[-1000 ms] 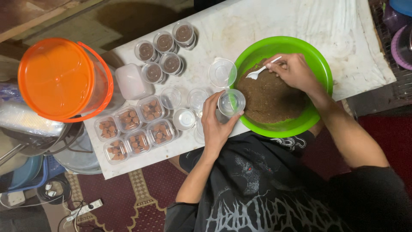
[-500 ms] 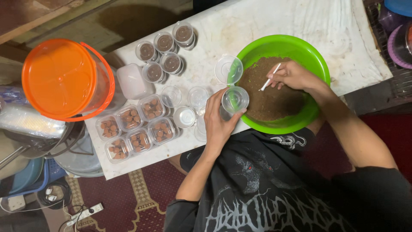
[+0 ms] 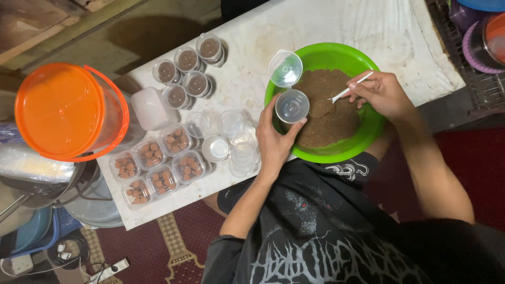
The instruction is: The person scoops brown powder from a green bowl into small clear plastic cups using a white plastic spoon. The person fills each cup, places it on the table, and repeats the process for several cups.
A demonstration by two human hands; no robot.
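I see my left hand [image 3: 274, 141] wrapped around a small clear cup [image 3: 292, 106], its hinged lid [image 3: 285, 69] flipped open, held over the green bowl [image 3: 363, 142] so spills fall back. My right hand [image 3: 381, 93] pinches a white spoon [image 3: 351, 88], tip in the brown mix [image 3: 329, 113] just beside the cup

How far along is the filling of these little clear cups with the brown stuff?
Done: five lidded round cups of brown mix stand at the table's far side. In hand: the left hand holds an empty clear hinged-lid cup over the green plastic bowl, while the right hand scoops with a white plastic spoon. Left: several empty clear cups wait.
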